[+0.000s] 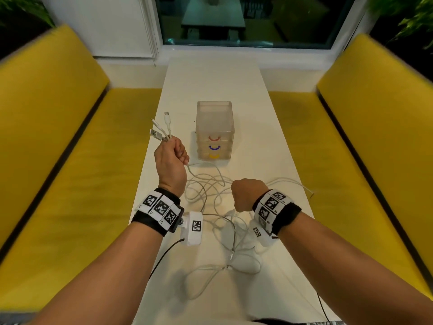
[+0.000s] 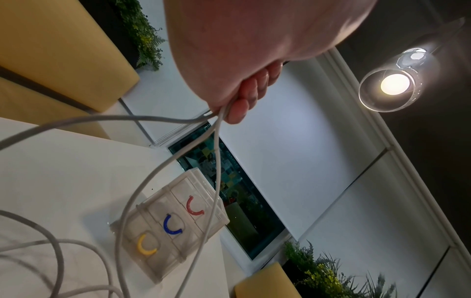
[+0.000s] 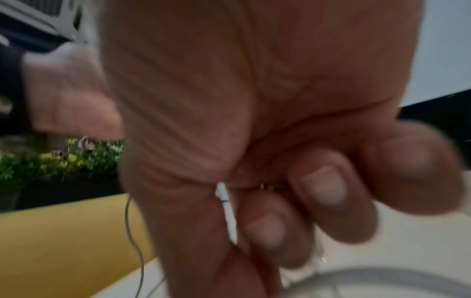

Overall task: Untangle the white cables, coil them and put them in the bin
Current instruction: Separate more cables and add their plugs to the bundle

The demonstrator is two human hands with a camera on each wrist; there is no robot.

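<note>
Several plug ends fan out above the left hand, whose fingers are curled tight round the gathered white cables; their slack lies looped and crossed on the table, with the clear bin just beyond; the right hand is curled, pinching one thin strand; these cords look light, limp and slippery, so I'd hold them near the stiff plugs.

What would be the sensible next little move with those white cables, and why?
Probably draw the right hand away from the left hand to pull one strand free. The left hand's grip bunches the plug ends above the table, the white cables lie looped over each other, and the bin waits behind.
</note>
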